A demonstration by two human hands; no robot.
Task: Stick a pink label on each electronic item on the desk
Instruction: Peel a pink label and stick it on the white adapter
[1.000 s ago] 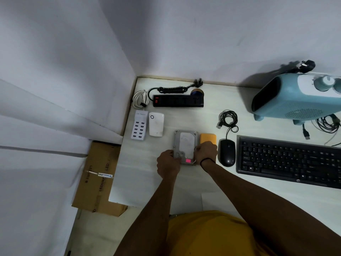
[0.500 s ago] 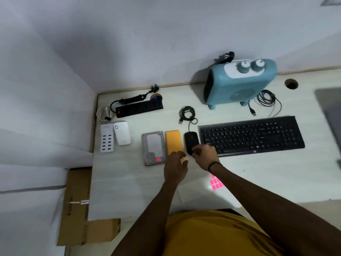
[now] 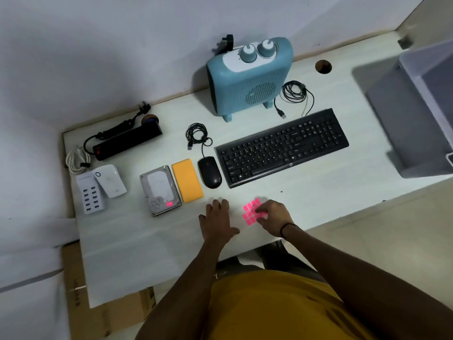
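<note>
A sheet of pink labels (image 3: pixel 249 210) lies on the desk (image 3: pixel 318 192) near its front edge. My right hand (image 3: pixel 275 217) has its fingers curled over the sheet's right side and pinches at a label. To the left of the labels, my left hand (image 3: pixel 217 220) lies flat on the desk with straight fingers. The grey hard drive (image 3: pixel 159 187) carries one pink label (image 3: pixel 169 204) at its near corner. I see no label on the orange power bank (image 3: pixel 187 180), black mouse (image 3: pixel 209 171), keyboard (image 3: pixel 282 147) or blue heater (image 3: pixel 247 77).
A black power strip (image 3: pixel 127 141), white cable (image 3: pixel 77 160), white adapter (image 3: pixel 110 177) and white USB hub (image 3: pixel 89 192) lie at the left. A grey bin (image 3: pixel 421 106) stands at the right. A cardboard box (image 3: pixel 78 290) sits below the desk's left edge.
Both hands left the hard drive and drew back to the right, toward the desk's front. The right hand now rests on the label sheet. The view swung right.
</note>
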